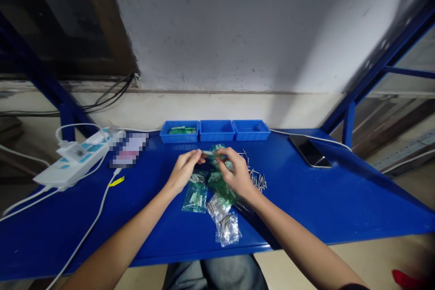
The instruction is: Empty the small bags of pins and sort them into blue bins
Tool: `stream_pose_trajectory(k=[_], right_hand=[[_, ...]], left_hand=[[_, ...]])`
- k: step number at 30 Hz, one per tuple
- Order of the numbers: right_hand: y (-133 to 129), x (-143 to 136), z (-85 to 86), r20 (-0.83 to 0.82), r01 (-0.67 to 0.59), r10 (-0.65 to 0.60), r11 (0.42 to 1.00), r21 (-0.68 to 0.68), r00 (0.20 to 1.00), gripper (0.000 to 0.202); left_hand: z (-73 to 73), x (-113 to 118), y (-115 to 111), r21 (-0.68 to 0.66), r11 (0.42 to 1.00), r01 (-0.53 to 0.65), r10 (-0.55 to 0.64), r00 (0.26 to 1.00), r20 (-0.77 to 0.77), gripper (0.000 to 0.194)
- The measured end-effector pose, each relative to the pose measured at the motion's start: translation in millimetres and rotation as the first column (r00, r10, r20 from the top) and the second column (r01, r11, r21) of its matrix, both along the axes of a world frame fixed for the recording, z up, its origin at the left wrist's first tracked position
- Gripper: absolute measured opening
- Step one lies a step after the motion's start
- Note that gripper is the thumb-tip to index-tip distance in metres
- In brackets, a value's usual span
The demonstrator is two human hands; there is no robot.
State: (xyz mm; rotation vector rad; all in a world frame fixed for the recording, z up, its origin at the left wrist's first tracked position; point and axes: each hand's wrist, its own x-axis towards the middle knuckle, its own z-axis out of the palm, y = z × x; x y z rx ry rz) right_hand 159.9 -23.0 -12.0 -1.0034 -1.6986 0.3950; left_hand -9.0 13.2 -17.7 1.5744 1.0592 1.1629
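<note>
Green, translucent plastic packet (210, 153) — pinched between the fingertips of the left hand (185, 170) and right hand (235, 170) — is held above the blue metal worktop (152, 217), over green plastic bags of small white pieces (195, 199) and clear plastic bags of metal pins (228, 229), beside loose silver metal pins (258, 181).
</note>
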Motion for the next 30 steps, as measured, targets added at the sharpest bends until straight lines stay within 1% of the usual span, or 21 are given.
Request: stream_pose_trajectory(k=[1, 3, 5, 6, 8, 9, 10, 11, 13, 15, 16, 17, 18, 19, 20, 22, 23, 24, 26, 27, 30], right_hand=[[-1, 0, 0.0, 0.038, -0.024, 0.022, 0.999, 0.043, 0.999, 0.018], [-1, 0, -0.7, 0.098, -0.046, 0.037, 0.994, 0.1, 0.994, 0.023], [-1, -1, -1.9, 0.127, -0.021, 0.006, 0.993, 0.114, 0.992, 0.026], [-1, -1, -2.2, 0.122, 0.009, -0.022, 0.995, 0.101, 0.992, 0.027], [-2, -2, -1.3, 0.081, 0.079, -0.082, 0.996, 0.035, 0.993, 0.022], [-2, -2, 0.0, 0.046, 0.097, -0.096, 0.995, -0.024, 0.994, 0.017], [-2, -3, 1.6, -0.003, 0.089, -0.09, 0.991, -0.1, 0.996, 0.013], [-2, -3, 3.3, -0.067, 0.052, -0.065, 0.98, -0.19, 0.996, 0.013], [-1, -4, 5.7, -0.227, -0.089, 0.006, 0.93, -0.356, 0.974, 0.029], [0, -5, 6.0, -0.372, -0.207, 0.03, 0.872, -0.445, 0.928, 0.041], [1, -5, 5.3, -0.415, -0.23, 0.022, 0.858, -0.46, 0.91, 0.043], [2, -6, 4.2, -0.437, -0.231, 0.007, 0.857, -0.461, 0.9, 0.041], [2, -6, 3.0, -0.443, -0.218, -0.004, 0.866, -0.45, 0.897, 0.037], [3, -6, 1.9, -0.438, -0.194, -0.015, 0.883, -0.428, 0.899, 0.032], [3, -6, 1.0, -0.421, -0.162, -0.02, 0.905, -0.393, 0.907, 0.026], [1, -4, 0.1, -0.329, -0.083, -0.015, 0.957, -0.28, 0.944, 0.015], [0, -3, 0.0, -0.259, -0.049, -0.007, 0.977, -0.207, 0.966, 0.016], [-1, -2, 0.1, -0.181, -0.028, 0.004, 0.991, -0.132, 0.983, 0.021], [-3, -1, 0.0, -0.044, -0.029, 0.028, 0.999, -0.014, 0.999, 0.031], [-3, -1, -0.2, -0.004, -0.039, 0.039, 0.999, 0.023, 0.999, 0.035], [-4, -2, -2.0, 0.047, -0.028, 0.026, 0.998, 0.057, 0.999, 0.041]], left_hand=[[-1.1, 1, 1, -0.086, 0.996, 0.026, -0.02, 0.998, 0.067, 0.045], [-3.0, 3, 1, -0.179, 0.981, 0.07, -0.042, 0.986, 0.159, 0.045], [-4.0, 6, -1, -0.16, 0.986, 0.055, -0.028, 0.986, 0.167, 0.035], [-4.0, 7, -2, -0.111, 0.993, 0.025, -0.009, 0.989, 0.145, 0.031], [-3.1, 7, -5, 0.055, 0.997, -0.047, 0.044, 0.997, 0.058, 0.024], [-2.4, 7, -7, 0.166, 0.984, -0.071, 0.072, 0.997, 0.0, 0.02], [-1.5, 6, -8, 0.286, 0.955, -0.076, 0.098, 0.993, -0.061, 0.016], [-0.6, 5, -9, 0.4, 0.914, -0.063, 0.12, 0.986, -0.119, 0.012], [1.0, 4, -11, 0.574, 0.819, -0.012, 0.157, 0.966, -0.204, 0.009], [2.4, 4, -13, 0.664, 0.747, 0.031, 0.187, 0.949, -0.255, 0.012], [3.1, 4, -13, 0.683, 0.729, 0.049, 0.201, 0.938, -0.281, 0.013], [3.8, 4, -14, 0.686, 0.725, 0.064, 0.214, 0.926, -0.312, 0.013], [4.7, 3, -13, 0.677, 0.733, 0.068, 0.228, 0.913, -0.338, 0.011], [5.5, 3, -12, 0.651, 0.756, 0.067, 0.231, 0.903, -0.362, 0.01], [6.2, 2, -11, 0.602, 0.796, 0.063, 0.213, 0.902, -0.377, 0.012], [7.2, -1, -8, 0.423, 0.905, 0.04, 0.116, 0.934, -0.337, 0.023], [7.4, -3, -6, 0.303, 0.952, 0.035, 0.052, 0.96, -0.276, 0.03], [7.5, -4, -4, 0.182, 0.983, 0.038, -0.002, 0.981, -0.195, 0.036], [7.4, -5, -3, -0.008, 0.998, 0.069, -0.069, 0.997, -0.044, 0.039], [7.4, -5, -3, -0.062, 0.994, 0.094, -0.094, 0.996, 0.004, 0.035], [7.4, -2, -4, -0.117, 0.98, 0.163, -0.157, 0.986, 0.059, 0.029]])
